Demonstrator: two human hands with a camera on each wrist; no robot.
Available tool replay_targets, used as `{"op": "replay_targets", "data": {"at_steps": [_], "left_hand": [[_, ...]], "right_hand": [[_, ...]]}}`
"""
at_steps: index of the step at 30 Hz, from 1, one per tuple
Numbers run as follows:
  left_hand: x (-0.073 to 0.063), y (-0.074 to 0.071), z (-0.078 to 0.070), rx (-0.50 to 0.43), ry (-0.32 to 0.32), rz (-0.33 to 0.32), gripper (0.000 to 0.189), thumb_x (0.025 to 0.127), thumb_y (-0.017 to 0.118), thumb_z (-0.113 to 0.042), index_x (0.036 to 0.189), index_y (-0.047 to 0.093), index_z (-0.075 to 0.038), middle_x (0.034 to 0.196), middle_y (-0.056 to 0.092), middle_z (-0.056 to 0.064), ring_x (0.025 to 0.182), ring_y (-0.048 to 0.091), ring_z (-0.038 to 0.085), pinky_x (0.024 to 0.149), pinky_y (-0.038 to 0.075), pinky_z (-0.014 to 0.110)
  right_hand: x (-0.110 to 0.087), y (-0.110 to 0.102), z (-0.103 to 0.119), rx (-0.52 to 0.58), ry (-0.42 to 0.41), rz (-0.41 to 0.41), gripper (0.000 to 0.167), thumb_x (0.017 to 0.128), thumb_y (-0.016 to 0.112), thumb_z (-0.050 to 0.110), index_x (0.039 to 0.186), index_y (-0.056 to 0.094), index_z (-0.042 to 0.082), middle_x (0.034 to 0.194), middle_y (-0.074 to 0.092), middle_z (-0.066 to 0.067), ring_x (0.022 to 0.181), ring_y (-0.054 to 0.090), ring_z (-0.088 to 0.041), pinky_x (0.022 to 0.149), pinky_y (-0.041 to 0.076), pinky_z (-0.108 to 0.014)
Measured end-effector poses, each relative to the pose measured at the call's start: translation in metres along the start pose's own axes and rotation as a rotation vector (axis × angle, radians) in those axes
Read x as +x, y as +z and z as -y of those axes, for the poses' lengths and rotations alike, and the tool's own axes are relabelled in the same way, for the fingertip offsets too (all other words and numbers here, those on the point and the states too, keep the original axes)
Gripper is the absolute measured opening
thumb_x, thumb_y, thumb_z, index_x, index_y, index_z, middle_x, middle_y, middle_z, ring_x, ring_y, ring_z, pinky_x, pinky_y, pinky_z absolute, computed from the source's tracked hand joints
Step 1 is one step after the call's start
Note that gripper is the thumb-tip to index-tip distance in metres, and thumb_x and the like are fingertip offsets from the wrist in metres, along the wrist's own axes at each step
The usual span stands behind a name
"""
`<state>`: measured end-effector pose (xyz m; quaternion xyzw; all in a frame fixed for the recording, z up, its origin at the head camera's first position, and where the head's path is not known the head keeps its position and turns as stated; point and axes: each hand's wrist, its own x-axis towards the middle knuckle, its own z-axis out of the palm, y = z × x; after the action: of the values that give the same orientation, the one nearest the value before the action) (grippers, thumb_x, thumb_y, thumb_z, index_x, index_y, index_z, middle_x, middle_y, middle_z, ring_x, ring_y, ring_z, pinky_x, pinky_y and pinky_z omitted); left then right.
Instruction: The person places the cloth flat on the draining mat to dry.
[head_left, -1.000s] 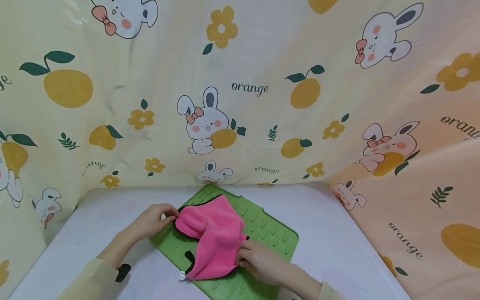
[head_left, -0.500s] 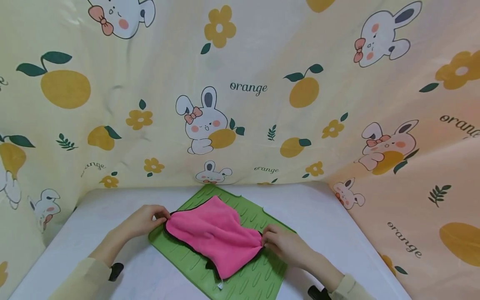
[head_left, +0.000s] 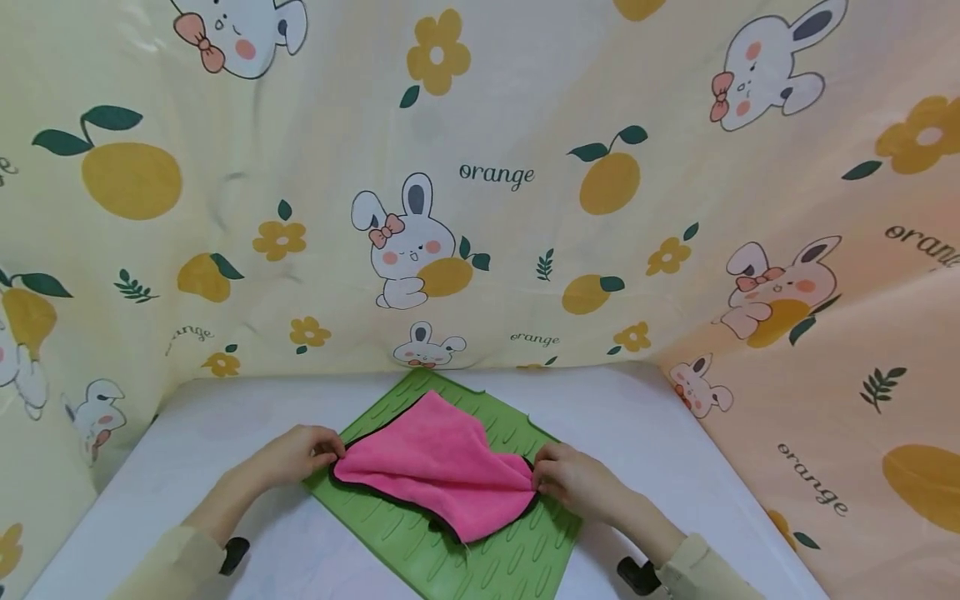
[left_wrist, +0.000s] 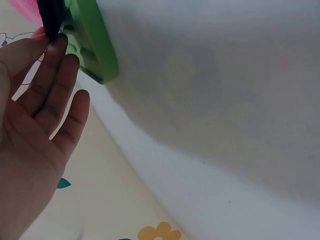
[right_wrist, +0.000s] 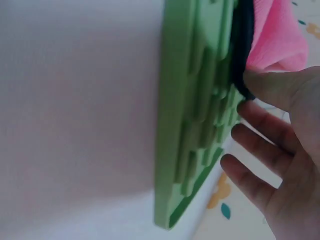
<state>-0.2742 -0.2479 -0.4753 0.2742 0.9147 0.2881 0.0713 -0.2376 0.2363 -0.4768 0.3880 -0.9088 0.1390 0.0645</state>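
A pink cloth (head_left: 431, 467) with black edging spreads over a green ridged mat (head_left: 487, 558) in the head view. My left hand (head_left: 303, 454) pinches its left end between thumb and fingertips. At the opposite end my right hand (head_left: 573, 483) pinches the black-edged border. A crease runs across the cloth between the two hands. In the left wrist view, the fingertips of the left hand (left_wrist: 45, 95) hold the dark edging. The right wrist view has the thumb and forefinger of the right hand (right_wrist: 285, 135) on the black edge, the other fingers apart from it.
The mat lies on a white table (head_left: 660, 442). Behind and beside the table hangs a curtain (head_left: 510, 242) printed with rabbits and oranges. Black bands (head_left: 637, 575) show at the wrists, by the light sleeves.
The right hand has moved right and taken the cloth's right end, so the cloth is now stretched wider and flatter. Its near corner has swung right; the left hand has shifted slightly left and nearer.
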Motion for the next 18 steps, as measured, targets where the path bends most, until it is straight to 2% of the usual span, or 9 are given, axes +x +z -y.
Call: {"op": "replay_targets", "data": {"at_steps": [4,8,13,18], "left_hand": [[-0.003,0.005,-0.001,0.031,0.029,-0.045,0.006,0.096,0.072,-0.004,0.098,0.074,-0.009,0.092,0.065,-0.006,0.082,0.058,0.005,0.073,0.055,0.029],[-0.006,0.012,-0.001,0.064,0.055,-0.073,0.004,0.095,0.073,-0.008,0.099,0.074,-0.01,0.094,0.062,-0.006,0.082,0.056,0.004,0.072,0.054,0.029],[-0.008,0.017,0.0,0.081,0.044,-0.082,0.006,0.095,0.074,-0.009,0.099,0.073,-0.013,0.096,0.061,-0.007,0.084,0.055,0.003,0.074,0.054,0.029],[-0.007,0.02,0.0,0.064,0.028,-0.083,0.007,0.095,0.074,-0.009,0.1,0.073,-0.014,0.094,0.06,-0.008,0.084,0.054,0.003,0.074,0.053,0.029]], "right_hand": [[0.002,0.0,0.015,-0.018,0.035,-0.064,0.014,0.09,0.081,0.008,0.093,0.073,0.019,0.106,0.062,0.002,0.098,0.06,-0.016,0.078,0.058,-0.034],[0.009,0.0,0.039,0.044,0.044,-0.093,0.01,0.092,0.079,0.013,0.099,0.073,0.018,0.106,0.062,0.004,0.095,0.061,-0.012,0.077,0.056,-0.031],[0.018,0.005,0.071,0.177,0.043,-0.004,0.01,0.098,0.074,0.021,0.107,0.071,0.019,0.108,0.063,0.01,0.095,0.062,-0.005,0.079,0.056,-0.026],[0.024,0.013,0.095,0.249,0.011,0.08,0.009,0.1,0.073,0.027,0.107,0.07,0.023,0.105,0.061,0.013,0.087,0.057,0.002,0.076,0.051,-0.015]]}}
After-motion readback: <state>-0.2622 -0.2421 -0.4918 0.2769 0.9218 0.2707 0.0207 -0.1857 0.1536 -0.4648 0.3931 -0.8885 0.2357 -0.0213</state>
